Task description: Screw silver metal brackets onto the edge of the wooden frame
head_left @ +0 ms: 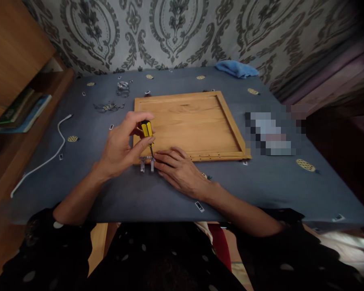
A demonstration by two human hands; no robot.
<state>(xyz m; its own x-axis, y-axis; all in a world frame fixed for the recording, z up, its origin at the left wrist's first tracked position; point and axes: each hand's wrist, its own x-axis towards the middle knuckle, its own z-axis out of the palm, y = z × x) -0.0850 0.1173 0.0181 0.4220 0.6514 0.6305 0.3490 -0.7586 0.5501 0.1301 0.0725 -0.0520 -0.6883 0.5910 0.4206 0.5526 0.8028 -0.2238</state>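
My left hand (121, 139) is closed around a yellow and black screwdriver (147, 128), held nearly upright. The screwdriver's tip points down at a metal hinge (147, 163) on the near left edge of a wooden cabinet door (185, 125). Two arms of the hinge stick out past that edge toward me. Beside the hinge, my right hand (182, 171) lies over the door's near edge with its fingers stretched out to the left. Its fingertips are close to the screwdriver tip; whether they touch the hinge cannot be made out. The door lies flat, its recessed face up.
Loose metal hardware (123, 87) and a small clear bag (109, 106) lie at the back left of the table (109, 202). A white cable (60, 133) runs along the left. A blue cloth (238, 68) is at the back, and a blurred-out object (271, 133) on the right.
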